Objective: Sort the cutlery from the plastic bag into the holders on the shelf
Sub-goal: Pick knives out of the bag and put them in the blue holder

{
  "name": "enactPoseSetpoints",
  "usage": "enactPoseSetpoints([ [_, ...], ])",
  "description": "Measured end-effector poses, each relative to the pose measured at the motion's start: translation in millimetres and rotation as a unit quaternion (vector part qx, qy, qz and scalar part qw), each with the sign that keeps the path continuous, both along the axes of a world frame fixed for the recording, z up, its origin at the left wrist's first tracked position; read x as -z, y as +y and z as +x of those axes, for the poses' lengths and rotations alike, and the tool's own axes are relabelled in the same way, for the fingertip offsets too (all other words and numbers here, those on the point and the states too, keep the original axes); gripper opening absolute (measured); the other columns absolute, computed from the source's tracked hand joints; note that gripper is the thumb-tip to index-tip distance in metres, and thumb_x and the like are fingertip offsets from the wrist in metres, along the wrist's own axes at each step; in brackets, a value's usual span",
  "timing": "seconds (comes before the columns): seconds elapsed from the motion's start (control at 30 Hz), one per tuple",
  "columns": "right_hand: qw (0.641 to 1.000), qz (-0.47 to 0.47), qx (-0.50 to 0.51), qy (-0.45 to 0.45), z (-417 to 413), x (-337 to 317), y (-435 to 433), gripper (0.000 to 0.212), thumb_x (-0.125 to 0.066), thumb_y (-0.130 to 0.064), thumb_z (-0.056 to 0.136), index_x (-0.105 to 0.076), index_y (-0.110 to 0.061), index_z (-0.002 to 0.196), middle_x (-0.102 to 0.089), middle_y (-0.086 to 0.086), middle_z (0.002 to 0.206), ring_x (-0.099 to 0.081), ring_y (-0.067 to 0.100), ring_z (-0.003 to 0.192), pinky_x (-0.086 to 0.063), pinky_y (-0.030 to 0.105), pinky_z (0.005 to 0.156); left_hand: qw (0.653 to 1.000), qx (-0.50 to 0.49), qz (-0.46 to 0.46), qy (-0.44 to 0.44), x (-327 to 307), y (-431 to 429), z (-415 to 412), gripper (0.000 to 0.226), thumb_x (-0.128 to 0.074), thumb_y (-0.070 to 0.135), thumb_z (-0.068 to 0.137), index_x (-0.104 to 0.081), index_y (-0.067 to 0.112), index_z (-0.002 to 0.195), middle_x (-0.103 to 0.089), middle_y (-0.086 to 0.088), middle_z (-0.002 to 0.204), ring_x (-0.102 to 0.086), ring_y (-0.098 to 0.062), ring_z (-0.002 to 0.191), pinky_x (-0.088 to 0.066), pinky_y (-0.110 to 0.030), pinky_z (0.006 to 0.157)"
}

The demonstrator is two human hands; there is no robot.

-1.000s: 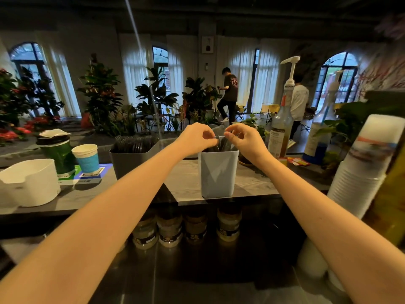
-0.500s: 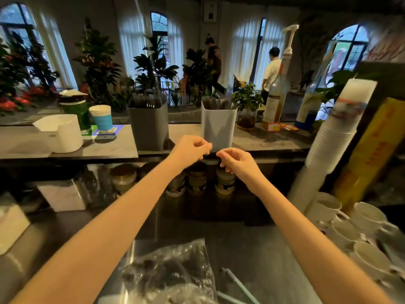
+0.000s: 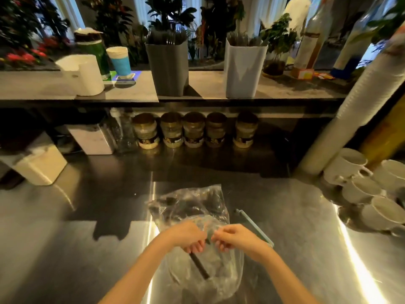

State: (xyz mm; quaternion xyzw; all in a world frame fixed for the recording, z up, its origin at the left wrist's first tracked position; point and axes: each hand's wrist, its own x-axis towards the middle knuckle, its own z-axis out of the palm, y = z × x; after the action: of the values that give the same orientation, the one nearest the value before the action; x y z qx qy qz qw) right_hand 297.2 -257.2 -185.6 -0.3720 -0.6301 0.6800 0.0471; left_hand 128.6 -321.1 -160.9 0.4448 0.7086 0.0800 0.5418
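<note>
On steel counter (image 3: 65, 249), plastic bag (image 3: 190, 205) lies pinched under left hand (image 3: 186, 236), right hand (image 3: 236, 238).

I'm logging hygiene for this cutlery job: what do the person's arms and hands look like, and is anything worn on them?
Nothing worn shows. The left hand and right hand are bare, with no gloves, rings or bracelets visible. The left forearm and right forearm are uncovered down to the frame's bottom edge, with no sleeve cuff, watch or band at either wrist. The picture is slightly soft, so a thin ring could be missed.
</note>
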Motion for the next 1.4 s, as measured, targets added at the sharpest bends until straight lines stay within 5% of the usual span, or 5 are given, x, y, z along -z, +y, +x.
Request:
enactPoseSetpoints([
  [0.37, 0.99, 0.101, 0.001, -0.102, -26.0, 21.5, 22.1, 0.041, -0.048, -0.019, 0.098, -0.042, -0.009, 0.137, -0.05, -0.002, 0.129, -0.048, 0.015, 0.125, -0.039, 0.014, 0.093, 0.975, -0.001, 0.152, 0.164, 60.6, 16.8, -6.7, 0.041, -0.041, 0.007, 0.095, -0.051, 0.016, 0.134, -0.056, -0.003, 0.131, -0.051, -0.019, 0.12, -0.036, -0.015, 0.088],
  [0.57, 0.988, 0.115, 0.025, -0.098, -35.3, 24.6, 44.4, 0.038, -0.049, -0.013, 0.097, -0.047, -0.01, 0.135, -0.053, 0.005, 0.133, -0.051, 0.014, 0.119, -0.041, 0.021, 0.096, 0.952, 0.127, 0.127, 0.25, 78.9, 50.4, -13.9, 0.074, -0.056, 0.01, 0.085, -0.02, 0.011, 0.15, -0.02, -0.009, 0.156, -0.016, -0.025, 0.144, -0.015, -0.031, 0.118],
  [0.8, 0.98, 0.145, 0.015, -0.134, -32.2, 39.2, 72.6, 0.027, -0.046, -0.006, 0.094, -0.06, -0.014, 0.116, -0.055, -0.012, 0.084, -0.052, -0.008, 0.065, -0.038, 0.002, 0.056, 0.905, 0.241, 0.08, 0.342, 93.5, 69.2, -21.1, 0.087, -0.064, 0.034, 0.087, -0.007, 0.022, 0.152, -0.014, -0.011, 0.157, -0.014, -0.028, 0.144, -0.01, -0.037, 0.118],
  [1.23, 0.961, 0.201, -0.099, -0.16, -7.9, 82.7, 50.5, 0.067, -0.067, -0.011, 0.079, -0.041, -0.025, 0.139, -0.048, -0.008, 0.135, -0.044, 0.009, 0.127, -0.034, 0.014, 0.1, 0.858, 0.398, 0.156, 0.287, 95.4, 54.5, -26.9, 0.059, -0.052, 0.024, 0.096, -0.025, 0.028, 0.148, -0.033, -0.008, 0.15, -0.034, -0.027, 0.134, -0.031, -0.038, 0.105],
  [1.4, 0.973, 0.162, -0.052, -0.155, 1.0, 92.7, 43.1, 0.056, -0.065, -0.006, 0.084, -0.046, -0.024, 0.133, -0.05, -0.015, 0.12, -0.048, 0.007, 0.121, -0.035, 0.001, 0.085, 0.869, 0.409, 0.128, 0.248, 92.4, 48.8, -31.2, 0.068, -0.057, 0.025, 0.092, -0.02, 0.036, 0.148, -0.041, -0.003, 0.146, -0.045, -0.026, 0.126, -0.04, -0.036, 0.099],
])
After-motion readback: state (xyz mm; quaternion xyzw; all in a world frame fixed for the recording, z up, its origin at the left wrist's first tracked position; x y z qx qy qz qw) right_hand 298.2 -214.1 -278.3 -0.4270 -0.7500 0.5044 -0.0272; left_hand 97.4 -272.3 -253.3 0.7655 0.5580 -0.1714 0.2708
